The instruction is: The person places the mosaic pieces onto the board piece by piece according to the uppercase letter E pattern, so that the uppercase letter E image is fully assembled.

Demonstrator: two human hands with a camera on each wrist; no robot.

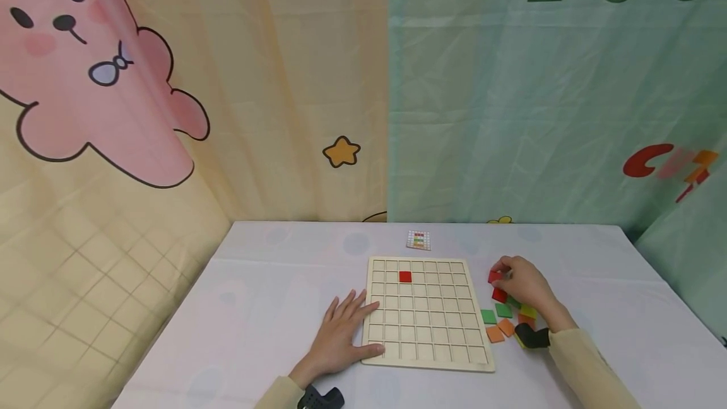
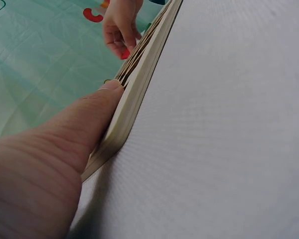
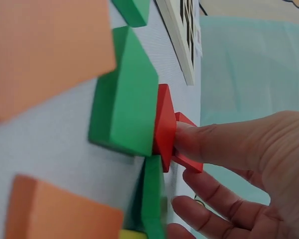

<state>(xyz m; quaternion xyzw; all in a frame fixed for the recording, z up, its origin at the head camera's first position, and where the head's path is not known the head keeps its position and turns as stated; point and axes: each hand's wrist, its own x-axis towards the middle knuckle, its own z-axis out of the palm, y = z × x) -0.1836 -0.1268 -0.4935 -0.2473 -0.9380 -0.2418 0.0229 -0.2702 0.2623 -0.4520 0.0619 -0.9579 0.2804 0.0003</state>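
A wooden grid board (image 1: 428, 367) lies on the table, with one red square tile (image 1: 405, 277) in a cell of its second row. My left hand (image 1: 341, 336) rests at the board's left edge, fingers spread, its thumb (image 2: 97, 107) lying on the near left corner. Beyond the board's right side, my right hand (image 1: 527, 284) pinches another red tile (image 1: 495, 276) between thumb and fingers. Right beside it is a further red tile (image 3: 164, 127), next to a green tile (image 3: 127, 99). The right wrist view hides part of the pinched tile behind the thumb.
Loose tiles lie right of the board: green (image 1: 503, 310), orange (image 1: 495, 334) and yellow (image 1: 528, 311). A small card with a coloured grid pattern (image 1: 418, 240) lies behind the board. Printed curtains (image 1: 307, 93) hang past the table's far edge.
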